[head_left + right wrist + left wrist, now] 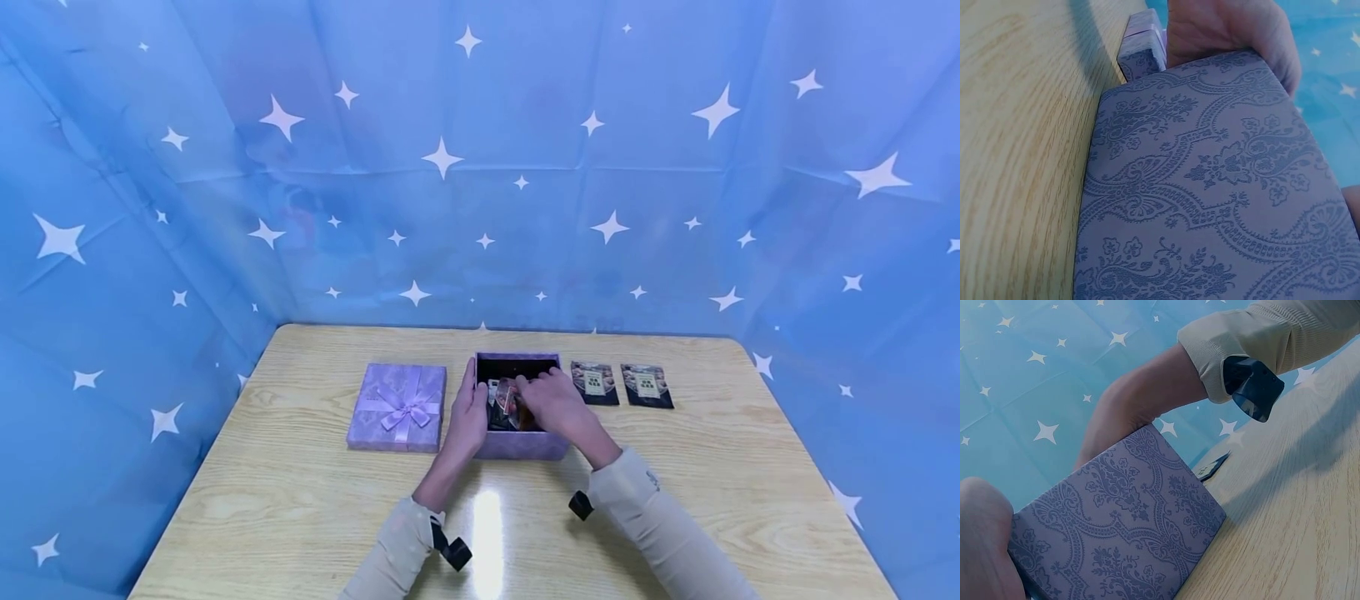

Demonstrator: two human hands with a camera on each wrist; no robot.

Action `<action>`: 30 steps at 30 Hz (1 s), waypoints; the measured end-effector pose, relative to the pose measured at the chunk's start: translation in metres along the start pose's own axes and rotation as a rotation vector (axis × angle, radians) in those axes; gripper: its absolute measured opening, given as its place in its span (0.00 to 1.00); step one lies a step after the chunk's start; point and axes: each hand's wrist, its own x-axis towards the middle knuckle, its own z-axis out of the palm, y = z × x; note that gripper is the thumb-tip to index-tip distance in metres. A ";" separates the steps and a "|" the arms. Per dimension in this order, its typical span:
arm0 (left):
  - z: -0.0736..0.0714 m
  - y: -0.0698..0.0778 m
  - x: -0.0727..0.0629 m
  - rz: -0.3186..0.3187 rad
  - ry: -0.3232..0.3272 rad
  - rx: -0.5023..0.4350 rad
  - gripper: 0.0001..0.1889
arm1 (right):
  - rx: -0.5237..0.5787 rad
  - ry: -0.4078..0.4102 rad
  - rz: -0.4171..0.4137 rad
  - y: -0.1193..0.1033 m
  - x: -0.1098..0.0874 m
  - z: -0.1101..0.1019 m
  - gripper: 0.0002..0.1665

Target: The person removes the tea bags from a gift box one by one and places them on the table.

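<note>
A purple patterned gift box stands uncovered on the table, its inside dark. My left hand grips its left wall, the fingers along the outside and the thumb at the rim. From the right, my right hand reaches over the rim into the box, fingers bent beside a shiny packet. The fingertips are partly hidden, so their hold on it is unclear. Dark packaging lies below in the box. In the left wrist view, the box's front wall hides the right hand's fingers.
The purple lid with a ribbon bow lies left of the box. Two dark flat packets with pale labels, a nearer one and a farther one, lie to its right. The wooden table backs onto a blue star-patterned curtain.
</note>
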 end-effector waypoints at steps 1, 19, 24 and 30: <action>0.000 0.000 0.000 -0.005 0.000 0.000 0.31 | 0.004 0.009 -0.003 0.000 0.000 0.000 0.23; -0.001 -0.003 0.000 -0.009 -0.005 -0.007 0.31 | 0.026 0.075 -0.035 0.001 -0.001 0.000 0.32; 0.000 -0.002 0.000 -0.007 -0.005 -0.009 0.32 | 0.010 0.062 -0.029 0.001 0.000 0.000 0.31; 0.000 -0.002 0.000 0.002 0.002 -0.009 0.32 | 0.032 0.106 -0.040 0.002 -0.001 0.002 0.28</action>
